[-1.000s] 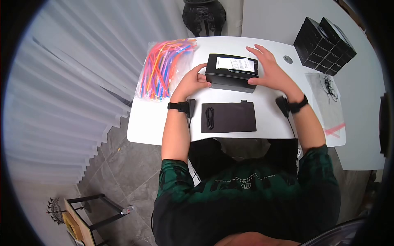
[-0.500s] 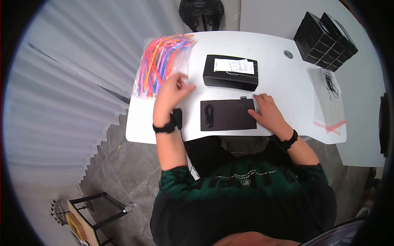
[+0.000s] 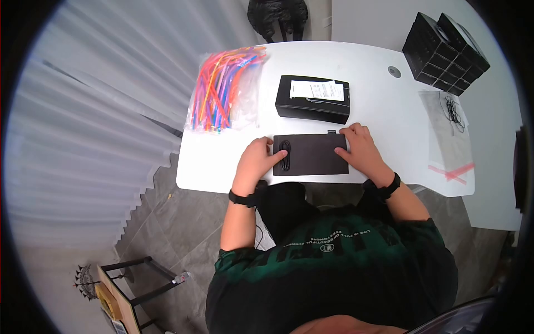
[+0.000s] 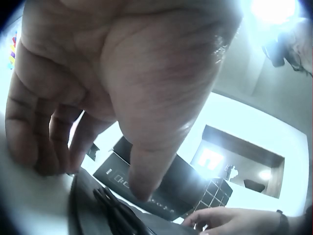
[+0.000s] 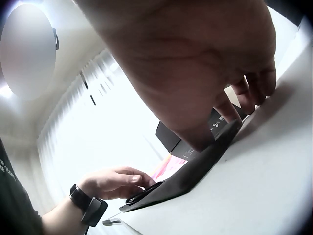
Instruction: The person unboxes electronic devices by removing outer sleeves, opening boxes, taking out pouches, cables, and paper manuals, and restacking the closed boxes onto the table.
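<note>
A flat dark grey fabric pouch (image 3: pixel 317 155) lies near the table's front edge, with a small tag on its far side. On its left end rests a coiled black cable (image 3: pixel 285 161). My left hand (image 3: pixel 257 161) is at that end, thumb over the cable and fingertips down at the pouch's edge. At the other end, my right hand (image 3: pixel 364 149) pinches the pouch's right side, thumb on top and fingers along the edge. Behind the pouch sits a black box (image 3: pixel 286 97) with white printed paper slips (image 3: pixel 317 89) on top.
A clear bag of colourful strips (image 3: pixel 217 89) lies at the back left. Stacked black boxes (image 3: pixel 439 61) stand at the back right. In front of them lies a clear plastic bag (image 3: pixel 442 139) with thin black cord (image 3: pixel 453 114) and pink tape.
Both hands have left the black box and come down to the pouch. The right arrived first; the left swung out left, then came to the pouch's left end.
</note>
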The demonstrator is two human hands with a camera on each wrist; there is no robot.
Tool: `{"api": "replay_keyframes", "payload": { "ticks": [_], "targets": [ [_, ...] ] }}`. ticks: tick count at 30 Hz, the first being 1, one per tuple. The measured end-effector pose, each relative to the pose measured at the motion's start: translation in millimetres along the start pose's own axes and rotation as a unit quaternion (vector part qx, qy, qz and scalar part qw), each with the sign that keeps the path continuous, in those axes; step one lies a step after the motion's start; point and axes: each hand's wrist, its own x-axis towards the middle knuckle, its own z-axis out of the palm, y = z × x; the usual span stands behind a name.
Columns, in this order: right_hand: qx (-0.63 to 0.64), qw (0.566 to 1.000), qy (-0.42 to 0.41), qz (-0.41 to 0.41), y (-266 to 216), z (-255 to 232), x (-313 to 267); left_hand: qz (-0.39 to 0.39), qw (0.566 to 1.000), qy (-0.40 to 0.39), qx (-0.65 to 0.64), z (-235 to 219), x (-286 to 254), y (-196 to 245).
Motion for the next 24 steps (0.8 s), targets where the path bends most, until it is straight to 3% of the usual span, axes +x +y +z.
{"api": "replay_keyframes", "payload": {
  "ticks": [1,5,9,12,16,19,22,24],
  "targets": [
    [0.004,1.000,-0.002,0.000,-0.7,-0.2,-0.4,0.012,0.999,0.031,0.023,6.6,-1.3,4.1],
    [0.031,0.999,-0.012,-0.015,0.0,-0.4,0.9,-0.037,0.996,-0.001,0.077,12.5,-5.7,25.6],
    [0.102,0.994,-0.016,-0.033,1.6,1.7,0.0,-0.029,0.997,0.010,0.076,16.5,-13.2,35.7],
    [0.147,0.988,-0.044,0.022,4.1,2.2,-2.0,-0.055,0.997,-0.014,0.045,18.3,-15.5,45.1],
    [0.152,0.988,-0.029,0.012,7.8,-3.6,-3.2,-0.037,0.999,0.016,-0.027,25.7,-15.7,34.6],
    [0.143,0.985,-0.083,0.055,12.9,-16.8,-1.0,-0.046,0.996,0.022,-0.072,23.8,-16.9,28.6],
    [0.131,0.990,-0.016,0.059,25.0,-32.6,10.0,-0.053,0.994,0.055,-0.076,21.7,-16.3,11.3],
    [0.131,0.982,0.122,-0.065,21.9,-51.3,26.0,-0.061,0.992,0.086,-0.071,22.2,-12.6,-4.1]
  ]
}}
